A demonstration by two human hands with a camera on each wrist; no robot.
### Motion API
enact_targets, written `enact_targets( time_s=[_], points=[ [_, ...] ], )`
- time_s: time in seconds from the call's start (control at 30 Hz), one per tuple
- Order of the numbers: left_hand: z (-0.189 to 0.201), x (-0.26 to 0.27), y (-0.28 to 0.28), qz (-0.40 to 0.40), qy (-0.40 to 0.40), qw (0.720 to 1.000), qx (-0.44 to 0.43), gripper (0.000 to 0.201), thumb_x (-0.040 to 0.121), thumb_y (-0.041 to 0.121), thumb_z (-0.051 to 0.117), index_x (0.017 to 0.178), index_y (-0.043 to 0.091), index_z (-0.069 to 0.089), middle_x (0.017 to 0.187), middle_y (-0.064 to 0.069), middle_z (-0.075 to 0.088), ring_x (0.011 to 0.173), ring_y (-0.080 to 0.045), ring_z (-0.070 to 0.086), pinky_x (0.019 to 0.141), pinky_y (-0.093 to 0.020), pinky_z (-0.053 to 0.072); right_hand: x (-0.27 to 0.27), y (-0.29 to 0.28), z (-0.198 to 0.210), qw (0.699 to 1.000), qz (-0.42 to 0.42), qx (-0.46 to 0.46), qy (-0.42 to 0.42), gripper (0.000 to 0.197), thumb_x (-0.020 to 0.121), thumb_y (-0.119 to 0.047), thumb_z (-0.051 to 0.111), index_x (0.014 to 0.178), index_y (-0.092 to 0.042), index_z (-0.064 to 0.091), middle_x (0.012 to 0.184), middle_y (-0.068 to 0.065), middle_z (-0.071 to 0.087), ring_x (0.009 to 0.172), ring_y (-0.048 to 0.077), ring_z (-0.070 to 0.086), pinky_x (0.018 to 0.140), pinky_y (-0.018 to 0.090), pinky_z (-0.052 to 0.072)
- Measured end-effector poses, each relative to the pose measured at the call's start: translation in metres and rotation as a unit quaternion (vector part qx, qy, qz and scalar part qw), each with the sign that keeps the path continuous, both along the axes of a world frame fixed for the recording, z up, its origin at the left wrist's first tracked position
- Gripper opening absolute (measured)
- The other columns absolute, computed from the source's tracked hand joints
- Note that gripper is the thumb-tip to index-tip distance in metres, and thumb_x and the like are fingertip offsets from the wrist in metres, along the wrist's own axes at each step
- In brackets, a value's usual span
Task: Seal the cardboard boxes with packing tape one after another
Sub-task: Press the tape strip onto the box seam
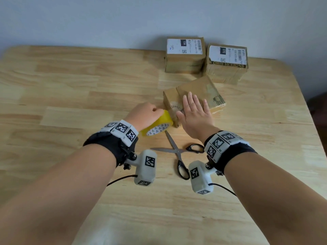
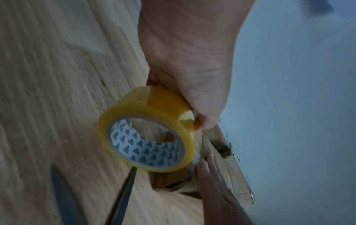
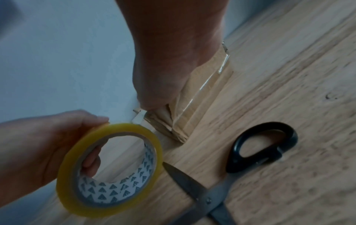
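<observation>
A worn cardboard box lies slanted on the wooden table, right of centre. My right hand presses flat on its top with straight fingers; the right wrist view shows the right hand over the box. My left hand grips a yellow roll of packing tape at the box's near left corner. In the left wrist view the left hand holds the tape roll by its rim. A short strip of tape seems to run from the roll to the box edge.
Black-handled scissors lie wide open on the table just in front of both hands. Two more cardboard boxes with white shipping labels stand at the back against the wall, one on the left and one on the right.
</observation>
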State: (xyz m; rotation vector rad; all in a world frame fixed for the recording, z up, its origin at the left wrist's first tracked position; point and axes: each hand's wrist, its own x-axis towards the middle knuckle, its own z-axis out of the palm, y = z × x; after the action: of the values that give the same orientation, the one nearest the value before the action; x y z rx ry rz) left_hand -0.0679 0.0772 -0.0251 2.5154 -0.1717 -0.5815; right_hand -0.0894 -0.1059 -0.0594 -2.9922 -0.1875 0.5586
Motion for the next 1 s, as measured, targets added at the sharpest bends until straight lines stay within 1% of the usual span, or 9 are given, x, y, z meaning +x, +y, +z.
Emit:
enact_targets(
  time_s=[0.1,0.27,0.37,0.5,0.6,0.73,0.83,0.93,1.0],
  points=[
    [0.002,0.000,0.006,-0.023,-0.026,0.999,0.015,0.047,0.095,0.045,0.044,0.062,0.012,0.039,0.059,-0.003,0.036,0.054,-0.019,0.037,0.052,-0.030,0.028,-0.001,0.000,0.002,1.000,0.001,-0.008,0.002,0.062,0.101,-0.047,0.004,0.152,-0.014,-0.010,0.160,0.002,-0.017,0.147,0.016,-0.014,0.119,0.042,-0.011],
    [0.002,-0.001,0.006,-0.084,-0.059,0.975,0.199,0.051,0.097,0.050,0.037,0.064,0.012,0.043,0.062,-0.001,0.043,0.059,-0.020,0.046,0.056,-0.028,0.035,0.000,-0.006,0.005,1.000,0.002,-0.005,0.010,0.060,0.101,-0.045,0.004,0.152,-0.016,-0.012,0.159,-0.001,-0.019,0.146,0.014,-0.016,0.118,0.042,-0.013],
    [-0.001,-0.005,0.002,-0.085,-0.071,0.963,0.245,0.050,0.097,0.052,0.034,0.065,0.015,0.048,0.065,0.000,0.050,0.064,-0.020,0.055,0.055,-0.026,0.038,0.003,-0.006,0.007,1.000,-0.001,-0.010,0.021,0.060,0.101,-0.044,0.005,0.152,-0.017,-0.012,0.159,-0.001,-0.020,0.146,0.015,-0.017,0.117,0.043,-0.014],
    [0.001,-0.008,-0.004,-0.086,-0.097,0.950,0.283,0.049,0.097,0.049,0.036,0.061,0.016,0.043,0.059,0.002,0.046,0.053,-0.016,0.046,0.049,-0.025,0.029,0.004,0.002,0.013,1.000,-0.014,-0.013,-0.016,0.060,0.101,-0.039,0.014,0.153,-0.015,-0.006,0.160,0.005,-0.014,0.147,0.021,-0.016,0.116,0.046,-0.014],
    [0.001,-0.010,-0.008,-0.090,-0.099,0.943,0.304,0.048,0.097,0.048,0.036,0.061,0.017,0.042,0.060,0.002,0.045,0.053,-0.015,0.042,0.058,-0.027,0.032,0.004,0.019,0.008,0.999,-0.028,0.005,-0.035,0.064,0.101,-0.044,0.011,0.153,-0.010,-0.004,0.160,0.007,-0.012,0.147,0.022,-0.013,0.118,0.043,-0.012],
    [0.004,-0.007,-0.012,-0.100,-0.106,0.946,0.288,0.051,0.097,0.051,0.035,0.060,0.016,0.041,0.059,0.002,0.045,0.052,-0.015,0.041,0.058,-0.028,0.032,0.006,0.026,-0.005,0.998,-0.031,-0.032,-0.041,0.069,0.100,-0.050,0.009,0.152,-0.007,-0.007,0.160,0.010,-0.012,0.148,0.023,-0.011,0.119,0.044,-0.008],
    [0.001,-0.002,-0.001,-0.095,-0.098,0.970,0.201,0.049,0.098,0.046,0.035,0.065,0.012,0.047,0.061,0.001,0.046,0.060,-0.020,0.048,0.049,-0.028,0.028,0.009,0.019,-0.005,0.997,-0.019,-0.056,-0.049,0.070,0.100,-0.049,0.013,0.152,-0.007,-0.006,0.160,0.010,-0.011,0.148,0.023,-0.009,0.119,0.044,-0.006],
    [0.001,0.003,0.006,-0.077,-0.075,0.989,0.099,0.036,0.094,0.039,0.042,0.075,0.011,0.051,0.065,-0.003,0.047,0.061,-0.021,0.044,0.052,-0.029,0.030,0.013,0.014,-0.005,0.996,-0.014,-0.071,-0.057,0.067,0.101,-0.046,0.017,0.152,-0.007,-0.005,0.161,0.010,-0.008,0.148,0.023,-0.007,0.119,0.045,-0.006],
    [0.002,0.005,0.002,-0.098,-0.080,0.987,0.102,0.039,0.095,0.042,0.044,0.078,0.009,0.055,0.066,-0.003,0.049,0.060,-0.019,0.045,0.054,-0.030,0.033,0.013,0.014,-0.008,0.995,-0.016,-0.070,-0.066,0.067,0.102,-0.045,0.019,0.152,-0.007,-0.003,0.161,0.010,-0.005,0.148,0.023,-0.005,0.118,0.045,-0.007]
  ],
)
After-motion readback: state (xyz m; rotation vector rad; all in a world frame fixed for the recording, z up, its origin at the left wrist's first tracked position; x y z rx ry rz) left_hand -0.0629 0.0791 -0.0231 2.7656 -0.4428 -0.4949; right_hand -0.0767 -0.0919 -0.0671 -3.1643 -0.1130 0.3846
